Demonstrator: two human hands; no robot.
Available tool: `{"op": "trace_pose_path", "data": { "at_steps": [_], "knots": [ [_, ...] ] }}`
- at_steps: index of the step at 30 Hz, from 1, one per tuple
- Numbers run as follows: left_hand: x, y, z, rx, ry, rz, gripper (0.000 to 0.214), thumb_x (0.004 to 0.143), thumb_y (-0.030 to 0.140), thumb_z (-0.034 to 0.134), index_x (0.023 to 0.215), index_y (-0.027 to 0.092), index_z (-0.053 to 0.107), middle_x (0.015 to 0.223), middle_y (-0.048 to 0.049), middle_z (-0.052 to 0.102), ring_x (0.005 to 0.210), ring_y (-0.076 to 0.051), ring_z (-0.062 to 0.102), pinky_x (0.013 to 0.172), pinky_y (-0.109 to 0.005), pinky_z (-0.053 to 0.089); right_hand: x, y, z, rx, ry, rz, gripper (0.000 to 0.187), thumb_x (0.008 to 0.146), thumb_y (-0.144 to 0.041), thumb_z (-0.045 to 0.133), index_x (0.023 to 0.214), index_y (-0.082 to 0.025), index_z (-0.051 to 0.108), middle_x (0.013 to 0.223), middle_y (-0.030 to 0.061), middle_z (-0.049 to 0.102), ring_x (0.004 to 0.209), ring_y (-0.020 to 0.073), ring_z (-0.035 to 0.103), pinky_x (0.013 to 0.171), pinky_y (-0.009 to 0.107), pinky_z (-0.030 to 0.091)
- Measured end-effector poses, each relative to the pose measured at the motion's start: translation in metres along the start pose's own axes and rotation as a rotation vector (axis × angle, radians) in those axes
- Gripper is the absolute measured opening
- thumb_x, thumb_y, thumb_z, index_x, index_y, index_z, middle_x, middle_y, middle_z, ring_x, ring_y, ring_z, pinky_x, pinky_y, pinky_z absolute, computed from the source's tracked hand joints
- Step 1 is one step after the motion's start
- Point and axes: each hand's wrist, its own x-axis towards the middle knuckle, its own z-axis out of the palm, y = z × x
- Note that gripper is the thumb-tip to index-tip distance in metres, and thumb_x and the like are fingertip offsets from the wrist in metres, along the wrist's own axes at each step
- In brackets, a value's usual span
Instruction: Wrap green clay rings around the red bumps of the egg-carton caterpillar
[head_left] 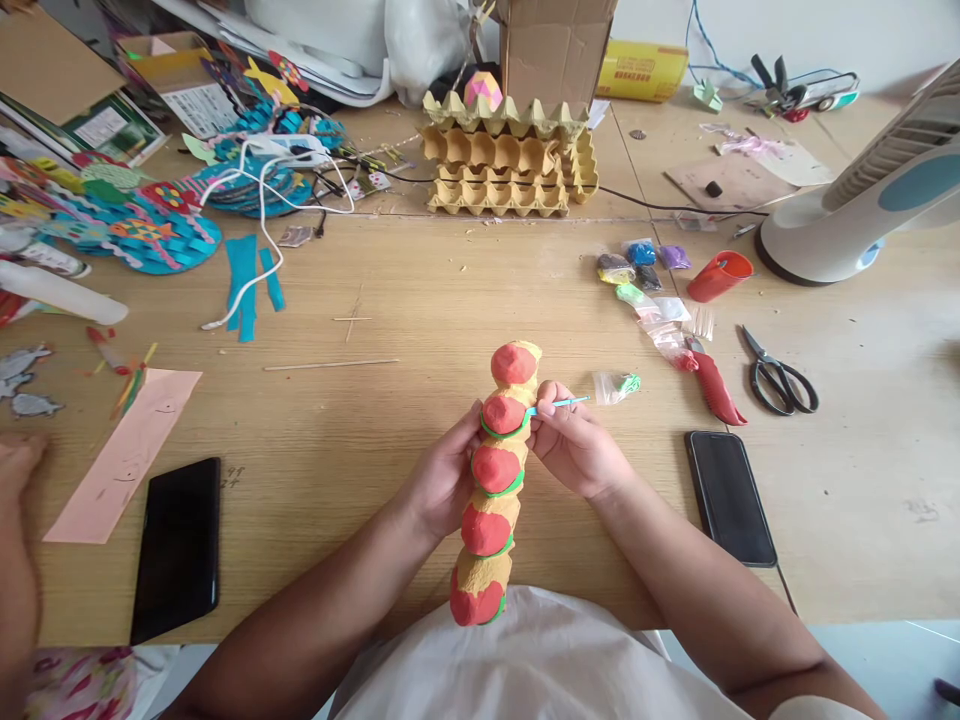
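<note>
A long strip of egg-carton cups (496, 480), yellow with red clay domes and green clay rings, stands on end between my hands above the table's near edge. My left hand (442, 478) wraps round its left side near the middle. My right hand (574, 445) pinches a thin light-blue tool (564, 403) whose tip touches the green ring under the second dome.
Two black phones (178, 545) (731, 497) lie either side of me. Right of the strip are a small clay bag (616, 385), a red utility knife (712, 385), scissors (780, 378), an orange cup (720, 276) and a fan (862, 200). Stacked egg trays (502, 165) sit behind. Another person's hand (19, 540) shows at left.
</note>
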Motion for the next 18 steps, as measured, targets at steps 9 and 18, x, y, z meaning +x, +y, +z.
{"op": "trace_pose_path", "data": {
  "at_steps": [9,18],
  "knots": [
    [0.0001,-0.0005,0.0010,-0.003,0.025,-0.003,0.022,0.098,0.038,0.064,0.091,0.018,0.067,0.064,-0.0010,0.065,0.046,-0.015,0.060,0.049,-0.025,0.050,-0.0002,0.0002,0.0015,-0.009,0.002,-0.003,0.036,0.076,-0.035,0.092,0.078,-0.023,0.058,0.073,-0.0045,0.062,0.068,0.0117,0.057,0.066,0.024,0.047],
    [-0.0003,0.0023,-0.0029,-0.011,0.030,-0.016,0.025,0.099,0.041,0.061,0.088,0.018,0.063,0.063,0.0004,0.062,0.045,-0.016,0.061,0.048,-0.026,0.051,-0.0037,-0.0014,-0.0018,-0.079,-0.030,-0.023,0.036,0.078,-0.040,0.090,0.076,-0.022,0.059,0.081,-0.0014,0.063,0.078,0.0142,0.059,0.075,0.028,0.051]
  ]
}}
